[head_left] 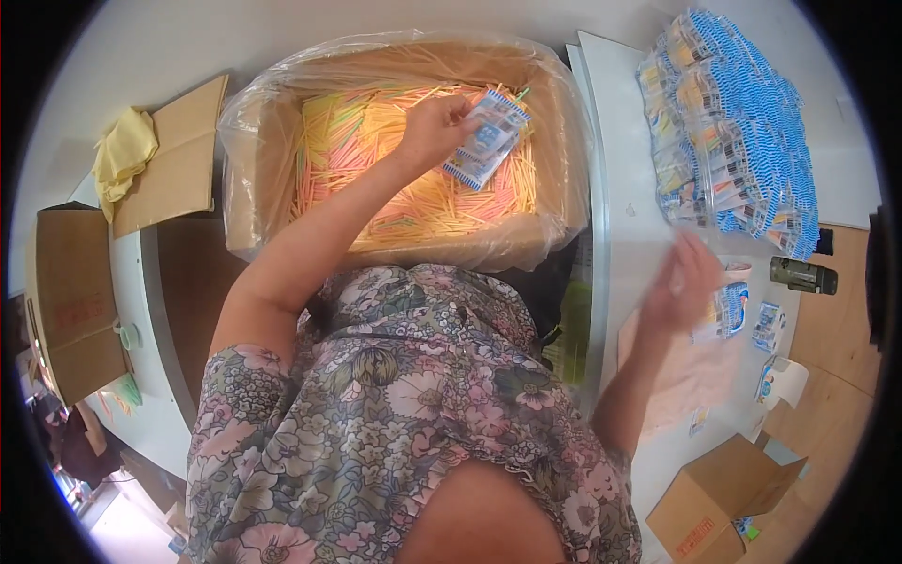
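Observation:
My left hand (435,132) pinches a small clear packet (489,139) with blue-and-white striped ends by its left edge. It holds the packet over a large carton (268,179) lined with clear plastic. Thin sticks (352,132) in yellow, orange, pink and green lie loose inside that carton. Whether the packet has anything in it is hard to make out. Off to the right, my right hand (684,282) is smeared by motion above the white table (620,179). Nearest to it are a heap of similar blue-and-white packets (728,132) and a small blue-and-white pack (731,310).
An open cardboard box (719,493) stands at the lower right. A dark phone-like object (803,275) lies beyond the packets. On the left are a cardboard flap (174,155), a yellow cloth (127,150) and a brown carton (75,301).

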Available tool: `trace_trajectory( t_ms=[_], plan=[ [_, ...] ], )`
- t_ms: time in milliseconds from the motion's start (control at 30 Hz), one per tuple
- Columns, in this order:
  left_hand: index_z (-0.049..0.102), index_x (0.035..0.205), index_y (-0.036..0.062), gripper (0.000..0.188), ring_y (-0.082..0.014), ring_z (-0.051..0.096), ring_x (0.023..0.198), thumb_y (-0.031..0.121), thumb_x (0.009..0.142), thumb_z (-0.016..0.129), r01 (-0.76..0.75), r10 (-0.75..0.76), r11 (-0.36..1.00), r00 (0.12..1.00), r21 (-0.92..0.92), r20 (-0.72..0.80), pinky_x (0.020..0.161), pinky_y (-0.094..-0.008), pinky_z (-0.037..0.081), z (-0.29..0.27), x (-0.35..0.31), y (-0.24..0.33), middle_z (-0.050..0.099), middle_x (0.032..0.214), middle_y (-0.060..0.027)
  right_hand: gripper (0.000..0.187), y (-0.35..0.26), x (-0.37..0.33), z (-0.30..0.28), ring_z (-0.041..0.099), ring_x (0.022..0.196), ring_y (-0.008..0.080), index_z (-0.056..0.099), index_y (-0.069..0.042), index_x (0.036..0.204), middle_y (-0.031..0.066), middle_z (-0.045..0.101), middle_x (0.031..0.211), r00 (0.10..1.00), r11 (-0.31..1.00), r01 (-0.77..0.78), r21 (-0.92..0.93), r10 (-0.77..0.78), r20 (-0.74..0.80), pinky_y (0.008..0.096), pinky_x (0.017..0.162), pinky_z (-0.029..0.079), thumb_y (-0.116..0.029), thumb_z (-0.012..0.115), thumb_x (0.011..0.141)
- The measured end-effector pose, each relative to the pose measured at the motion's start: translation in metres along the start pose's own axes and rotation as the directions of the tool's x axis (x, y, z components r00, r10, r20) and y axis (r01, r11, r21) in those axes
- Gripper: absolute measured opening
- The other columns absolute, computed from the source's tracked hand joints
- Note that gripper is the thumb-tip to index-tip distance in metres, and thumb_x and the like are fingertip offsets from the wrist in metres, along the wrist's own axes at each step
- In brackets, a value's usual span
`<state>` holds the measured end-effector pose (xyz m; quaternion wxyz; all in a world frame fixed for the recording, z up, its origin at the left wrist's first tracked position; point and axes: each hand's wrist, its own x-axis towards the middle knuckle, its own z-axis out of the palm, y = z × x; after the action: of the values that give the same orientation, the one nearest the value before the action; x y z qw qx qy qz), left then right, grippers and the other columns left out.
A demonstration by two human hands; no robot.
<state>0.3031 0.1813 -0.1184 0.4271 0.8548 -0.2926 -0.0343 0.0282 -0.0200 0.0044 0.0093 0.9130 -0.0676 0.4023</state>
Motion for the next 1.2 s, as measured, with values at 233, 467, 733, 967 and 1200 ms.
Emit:
trace_trajectory(
  t_ms=[233, 467, 733, 967, 1200],
  plan=[
    [0.060, 0.098, 0.0031, 0.016, -0.0069, 0.057, 0.081, 0.016, 0.089, 0.060, 0.191, 0.175, 0.662, 0.901, -0.725, 0.397, 0.075, -0.0253, 0.047, -0.047, -0.004, 0.028, 0.062, 0.087, 0.0007, 0.025, -0.082, 0.081, 0.132, 0.056, 0.068, 0.0144, 0.062, -0.001, 0.101, 0.0076, 0.062, 0.077, 0.806, 0.710, -0.484, 0.511, 0.134, 0.577, 0.0277, 0.064, 0.046, -0.018, 0.063, 0.083],
    [0.068, 0.083, -0.0025, 0.016, -0.0041, 0.054, 0.061, 0.013, 0.083, 0.065, -0.003, -0.024, 0.923, 0.998, -0.384, -0.065, 0.056, -0.0214, 0.045, -0.106, -0.002, 0.003, 0.062, 0.068, 0.0005, 0.016, -0.108, 0.104, 0.204, 0.055, 0.065, 0.0113, 0.063, 0.001, 0.084, 0.0057, 0.060, 0.071, 0.694, 0.326, -0.664, 0.673, -0.064, 0.717, 0.0270, 0.062, 0.045, -0.014, 0.062, 0.082],
    [0.065, 0.087, -0.0031, 0.018, -0.0061, 0.059, 0.066, 0.014, 0.084, 0.065, 0.013, -0.348, 0.689, 0.883, -0.725, -0.315, 0.061, -0.0201, 0.048, -0.115, -0.018, -0.042, 0.066, 0.076, -0.0041, 0.010, -0.136, 0.068, 0.254, 0.059, 0.081, 0.0361, 0.061, 0.003, 0.074, 0.0200, 0.058, 0.084, 0.535, 0.795, 0.094, 0.599, -0.547, 0.644, 0.0434, 0.076, 0.048, -0.006, 0.064, 0.070],
    [0.064, 0.086, -0.0019, 0.016, -0.0061, 0.058, 0.066, 0.013, 0.084, 0.065, -0.035, -0.351, 0.620, 0.881, -0.784, -0.317, 0.061, -0.0201, 0.047, -0.106, -0.013, -0.034, 0.065, 0.077, -0.0035, 0.010, -0.140, 0.068, 0.264, 0.057, 0.084, 0.0349, 0.057, 0.002, 0.074, 0.0174, 0.057, 0.082, 0.438, 0.756, 0.183, 0.628, -0.635, 0.636, 0.0434, 0.073, 0.046, -0.003, 0.060, 0.066],
    [0.065, 0.089, -0.0016, 0.015, -0.0060, 0.058, 0.068, 0.013, 0.083, 0.066, -0.049, -0.362, 0.537, 0.888, -0.842, -0.283, 0.063, -0.0204, 0.047, -0.097, -0.016, -0.034, 0.066, 0.078, -0.0031, 0.010, -0.133, 0.069, 0.267, 0.058, 0.080, 0.0353, 0.059, 0.002, 0.076, 0.0178, 0.058, 0.080, 0.425, 0.733, 0.191, 0.652, -0.661, 0.618, 0.0429, 0.071, 0.047, 0.000, 0.058, 0.066]
  ],
)
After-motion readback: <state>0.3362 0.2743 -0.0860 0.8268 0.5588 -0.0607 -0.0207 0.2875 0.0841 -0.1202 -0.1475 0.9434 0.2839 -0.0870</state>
